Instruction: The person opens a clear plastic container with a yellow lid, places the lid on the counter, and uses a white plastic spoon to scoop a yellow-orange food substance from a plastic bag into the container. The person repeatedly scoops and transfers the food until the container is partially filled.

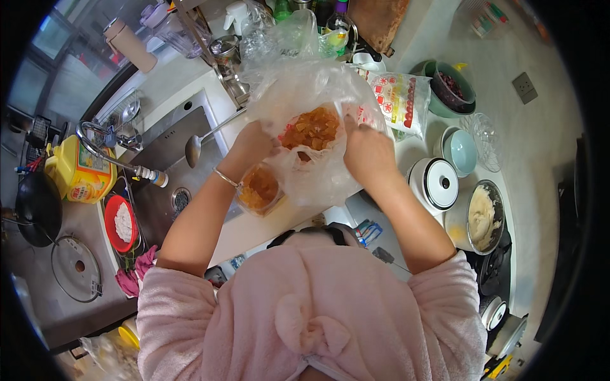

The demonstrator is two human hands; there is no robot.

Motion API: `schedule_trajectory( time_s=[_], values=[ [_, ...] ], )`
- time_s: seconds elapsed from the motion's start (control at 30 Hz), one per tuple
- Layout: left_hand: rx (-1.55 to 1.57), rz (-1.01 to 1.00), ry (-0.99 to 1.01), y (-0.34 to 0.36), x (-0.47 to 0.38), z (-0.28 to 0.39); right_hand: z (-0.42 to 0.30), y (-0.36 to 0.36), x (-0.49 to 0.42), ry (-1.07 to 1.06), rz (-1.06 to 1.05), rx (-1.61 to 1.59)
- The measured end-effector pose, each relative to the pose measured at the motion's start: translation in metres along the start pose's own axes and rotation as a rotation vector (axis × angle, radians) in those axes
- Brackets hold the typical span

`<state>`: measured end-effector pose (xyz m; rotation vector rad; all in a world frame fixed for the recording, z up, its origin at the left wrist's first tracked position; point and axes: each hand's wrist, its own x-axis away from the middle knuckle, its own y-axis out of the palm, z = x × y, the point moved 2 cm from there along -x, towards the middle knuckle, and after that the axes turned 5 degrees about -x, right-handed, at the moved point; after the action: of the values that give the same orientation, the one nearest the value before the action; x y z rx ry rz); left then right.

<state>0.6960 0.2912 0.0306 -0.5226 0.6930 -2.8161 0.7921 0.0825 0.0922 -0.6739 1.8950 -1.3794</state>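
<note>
A large translucent plastic bag (pixel 314 181) lies spread on the counter, with amber-brown chunks (pixel 312 128) showing in its opening. My left hand (pixel 255 143) grips the bag's left edge, its fingertips partly hidden by the film. On the other side, my right hand (pixel 369 150) has its fingers closed on the bag's right edge. Just below my left wrist stands a clear container (pixel 259 190) with similar orange-amber pieces, close to the counter's front edge. A metal ladle (pixel 193 150) reaches out over the sink from beside the bag.
Left of the bag is the steel sink (pixel 159 190) with a faucet (pixel 102 150) and a red bowl (pixel 120 224) of white powder. To the right stand a printed bag (pixel 405 102), light blue bowls (pixel 460 152), a white lidded pot (pixel 433 185) and a metal pot of dough-like mass (pixel 481 219).
</note>
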Motion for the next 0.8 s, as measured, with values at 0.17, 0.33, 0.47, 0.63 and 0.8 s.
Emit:
schedule_trajectory(
  time_s=[0.17, 0.33, 0.47, 0.63, 0.8],
  values=[
    [0.444, 0.175, -0.222, -0.001, 0.000, -0.009, -0.011, 0.003, 0.037, 0.010, -0.257, -0.186],
    [0.440, 0.227, -0.260, -0.002, 0.001, -0.001, -0.016, -0.041, 0.071, -0.259, -0.499, -0.192],
    [0.350, 0.193, -0.222, -0.001, -0.004, -0.005, -0.005, -0.054, 0.063, -0.159, -0.430, -0.130],
    [-0.067, 0.140, -0.182, 0.001, -0.010, 0.000, 0.013, -0.013, 0.025, 0.061, -0.081, -0.133],
    [-0.027, 0.190, -0.114, 0.005, -0.004, 0.000, 0.023, -0.017, 0.006, 0.197, 0.097, -0.261]
  ],
)
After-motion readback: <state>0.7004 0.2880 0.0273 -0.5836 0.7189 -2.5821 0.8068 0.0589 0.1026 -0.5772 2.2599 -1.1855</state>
